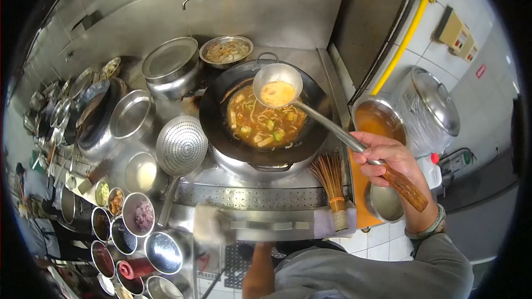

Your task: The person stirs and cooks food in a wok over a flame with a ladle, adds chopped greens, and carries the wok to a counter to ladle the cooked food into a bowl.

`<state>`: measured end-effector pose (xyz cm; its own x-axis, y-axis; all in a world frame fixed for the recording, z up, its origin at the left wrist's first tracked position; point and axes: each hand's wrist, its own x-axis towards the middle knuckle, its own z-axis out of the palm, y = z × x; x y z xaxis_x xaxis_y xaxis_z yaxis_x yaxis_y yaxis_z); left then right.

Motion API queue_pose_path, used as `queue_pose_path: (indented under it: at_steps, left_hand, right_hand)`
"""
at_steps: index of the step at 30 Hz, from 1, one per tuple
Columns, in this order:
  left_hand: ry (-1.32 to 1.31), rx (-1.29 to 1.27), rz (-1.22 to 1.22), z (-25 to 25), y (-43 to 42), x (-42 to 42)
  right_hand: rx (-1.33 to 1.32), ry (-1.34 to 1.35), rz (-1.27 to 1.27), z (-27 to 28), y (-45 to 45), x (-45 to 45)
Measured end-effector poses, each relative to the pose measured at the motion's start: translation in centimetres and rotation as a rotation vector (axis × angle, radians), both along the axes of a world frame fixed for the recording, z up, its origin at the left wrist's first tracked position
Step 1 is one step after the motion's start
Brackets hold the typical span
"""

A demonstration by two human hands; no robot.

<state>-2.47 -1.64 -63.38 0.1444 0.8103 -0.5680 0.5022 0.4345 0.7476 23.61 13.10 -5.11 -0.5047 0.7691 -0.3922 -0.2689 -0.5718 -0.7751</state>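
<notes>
My right hand [382,158], at the right, is closed around the ladle [327,122]. The ladle's bowl holds orange-yellow liquid and hangs above the back of the black wok [213,116]. In the wok lie noodles, green pieces and pale chunks in brown sauce [260,124]. My left forearm [259,274] reaches up to the stove's front edge, where the hand is hidden. Near that edge a pale cloth [213,224] looks blurred. A bundled bamboo brush [332,188] lies to the right of the wok's front.
A perforated skimmer [182,147] rests left of the wok. Several ingredient bowls stand lower left, one with chopped onion [144,216]. Behind are a lidded pot [170,61] and a filled bowl [226,50]. A pot of brown liquid [379,122] stands right. At far left, a person [36,205] is partly visible.
</notes>
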Motion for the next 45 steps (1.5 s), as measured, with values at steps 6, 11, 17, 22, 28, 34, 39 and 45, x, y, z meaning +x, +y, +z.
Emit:
queue_pose_path:
  at_steps: [6,11,17,22,28,34,39,45]
  left_hand:
    - [0.453,0.314,-0.383,5.1,-6.4,-6.8]
    - [0.733,0.233,-0.472,2.8,-20.9,-17.2]
    - [0.53,-0.002,-0.077,8.3,-30.1,-18.4]
    - [0.561,-0.019,-0.126,9.3,-31.4,-17.6]
    - [0.589,0.016,-0.15,9.7,-31.0,-17.7]
    - [0.614,0.033,-0.177,10.1,-30.5,-18.8]
    - [0.631,0.023,-0.21,10.6,-29.5,-19.3]
    - [0.643,0.024,-0.258,10.9,-28.2,-19.8]
  right_hand:
    - [0.021,-0.034,-0.014,0.1,-1.1,1.5]
    - [0.033,-0.086,0.0,-0.4,-1.8,1.9]
    - [0.054,-0.113,0.011,-2.2,-1.5,0.7]
    - [0.086,-0.037,0.029,-3.9,0.4,-2.0]
    - [0.08,0.028,-0.023,-6.3,5.0,-5.0]
    - [0.134,0.1,-0.081,-8.2,9.1,-5.4]
    - [0.172,-0.025,-0.161,-8.5,10.4,-3.1]
    - [0.219,-0.226,-0.12,-8.1,9.0,1.1]
